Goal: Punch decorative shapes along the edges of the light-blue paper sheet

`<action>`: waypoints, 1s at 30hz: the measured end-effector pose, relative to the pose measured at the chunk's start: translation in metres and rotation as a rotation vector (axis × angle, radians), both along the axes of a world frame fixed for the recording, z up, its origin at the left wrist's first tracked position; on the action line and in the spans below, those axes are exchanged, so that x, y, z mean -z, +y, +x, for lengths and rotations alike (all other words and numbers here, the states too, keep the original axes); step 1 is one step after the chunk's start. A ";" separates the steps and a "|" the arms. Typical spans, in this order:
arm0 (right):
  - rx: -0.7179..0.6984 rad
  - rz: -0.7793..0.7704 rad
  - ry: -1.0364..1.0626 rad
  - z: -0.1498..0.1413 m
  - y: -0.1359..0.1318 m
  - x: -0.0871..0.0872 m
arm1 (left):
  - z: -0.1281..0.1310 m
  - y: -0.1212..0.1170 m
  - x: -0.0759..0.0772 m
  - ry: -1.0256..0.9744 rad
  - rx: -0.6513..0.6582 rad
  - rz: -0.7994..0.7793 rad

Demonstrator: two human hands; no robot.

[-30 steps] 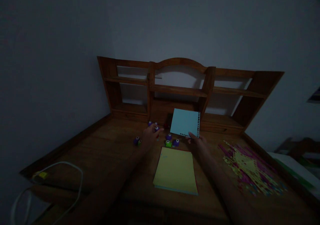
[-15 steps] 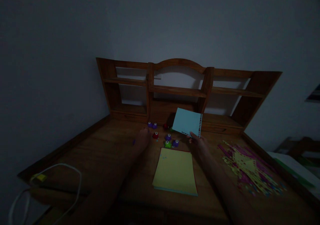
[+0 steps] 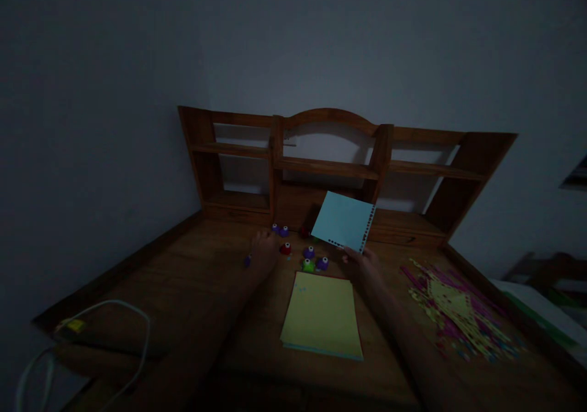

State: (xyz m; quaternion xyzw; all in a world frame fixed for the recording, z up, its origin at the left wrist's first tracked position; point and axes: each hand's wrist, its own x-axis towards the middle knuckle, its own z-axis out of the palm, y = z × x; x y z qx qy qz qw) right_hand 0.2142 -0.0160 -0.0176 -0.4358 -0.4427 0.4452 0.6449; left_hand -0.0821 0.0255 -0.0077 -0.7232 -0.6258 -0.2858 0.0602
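Note:
My right hand [image 3: 361, 262] pinches the lower edge of a light blue sheet of paper [image 3: 345, 219], which is raised and tilted above the desk. Rows of small holes run along its right and lower edges. My left hand [image 3: 265, 250] is closed at the desk surface, fingers curled; what they hold, if anything, is hidden. Just left of it lies a small purple piece [image 3: 247, 260]. Between my hands stand small domed paper punches with pale tops: a red punch [image 3: 286, 249], a purple punch [image 3: 309, 252], a green punch [image 3: 307, 265] and another purple punch [image 3: 323, 263].
A stack of yellow paper [image 3: 323, 314] lies at the near middle of the wooden desk [image 3: 192, 265]. Punched yellow and pink strips [image 3: 452, 305] are heaped at right. Behind rises a wooden shelf unit [image 3: 328, 166]. A white cable [image 3: 147, 332] loops at the left.
The blue sheet has risen slightly and turned a little in my right hand. My left hand has shifted slightly, and the purple piece beside it shows more.

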 end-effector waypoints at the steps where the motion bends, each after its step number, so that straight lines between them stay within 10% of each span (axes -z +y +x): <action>1: -0.005 -0.006 0.006 -0.001 -0.001 -0.002 | 0.003 -0.002 -0.004 -0.048 -0.004 0.066; 5: -0.020 -0.019 -0.007 -0.007 -0.007 -0.008 | 0.016 -0.012 -0.020 -0.421 0.172 0.235; 10: -0.109 -0.017 -0.035 -0.014 -0.014 -0.012 | 0.030 -0.022 -0.027 -0.805 0.439 -0.016; 21: -0.046 -0.083 -0.104 -0.015 -0.020 -0.018 | 0.044 -0.021 -0.007 -0.729 0.676 -0.322; 30: -0.008 -0.115 -0.089 -0.008 -0.016 -0.011 | 0.028 -0.015 -0.010 -0.440 0.319 -0.037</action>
